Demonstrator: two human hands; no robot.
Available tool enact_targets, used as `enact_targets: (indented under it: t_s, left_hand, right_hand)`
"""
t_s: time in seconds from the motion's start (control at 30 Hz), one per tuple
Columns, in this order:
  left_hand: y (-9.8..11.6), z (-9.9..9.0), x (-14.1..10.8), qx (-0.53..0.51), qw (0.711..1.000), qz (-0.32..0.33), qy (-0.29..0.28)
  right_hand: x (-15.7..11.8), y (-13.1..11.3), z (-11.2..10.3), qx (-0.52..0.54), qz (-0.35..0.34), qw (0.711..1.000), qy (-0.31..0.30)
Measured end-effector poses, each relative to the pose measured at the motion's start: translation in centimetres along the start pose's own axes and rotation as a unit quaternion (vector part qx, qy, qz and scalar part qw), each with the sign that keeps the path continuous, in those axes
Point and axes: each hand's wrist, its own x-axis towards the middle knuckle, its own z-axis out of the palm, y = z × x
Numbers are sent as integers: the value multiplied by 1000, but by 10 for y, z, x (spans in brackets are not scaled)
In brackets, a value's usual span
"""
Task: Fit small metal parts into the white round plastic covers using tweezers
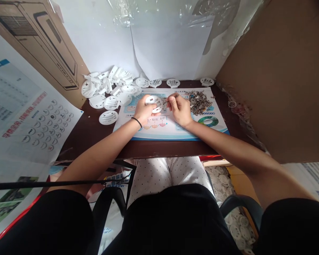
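My left hand (pixel 145 112) is closed around a round white plastic part (pixel 154 102) with slots in its face, held above a printed sheet (pixel 159 134). Just to its right, my right hand (pixel 179 108) is closed in a pinch, its fingertips close to the part's edge. Something small and dark seems to be between those fingertips, but I cannot make out what it is. Beside my right hand lies a heap of small metal pieces (pixel 200 102). On the left spreads a pile of similar white plastic parts (pixel 106 85).
Several white parts (pixel 173 83) stand along the back of the dark table (pixel 79 141). Cardboard walls (pixel 281 78) close in both sides, and white paper (pixel 170 49) covers the back. Below right, a box holds many white parts (pixel 239 223). Chair armrests (pixel 241 202) flank my lap.
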Motion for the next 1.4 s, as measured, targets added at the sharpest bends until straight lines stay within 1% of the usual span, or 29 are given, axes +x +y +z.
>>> enact_targets:
  t_s: [0.27,0.47,0.67,1.07,1.17,1.23,1.33,1.37,1.4]
  left_hand:
    - [0,-1,0,3,1000,-3,-5]
    - [-1,-1,0,0,1000,-4,-2]
    - [-3,-1,1,-11,1000,1,1]
    - [-6,1,-3,7,1000,25,-7]
    - [-6,-2,-2,-7,999,36,-21]
    - [-4,-6,0,-34,997,47,-45]
    - [-1,-14,5,-58,991,47,-114]
    - [0,-16,6,-67,987,46,-137]
    - [0,-17,7,-80,984,52,-151]
  right_hand:
    - [1,2,1,-14,-9,1000,-22]
    - [1,0,1,-28,-51,998,-27]
    - [1,2,1,-36,-50,997,-42]
    - [2,2,3,-38,-28,997,-67]
    - [2,-1,1,-28,-32,998,-46]
    - [4,-4,-2,-11,-29,999,-9]
    - [11,-4,-8,42,-15,997,68]
    - [13,-3,-10,59,-9,995,85]
    - [15,-2,-11,70,-3,994,89]
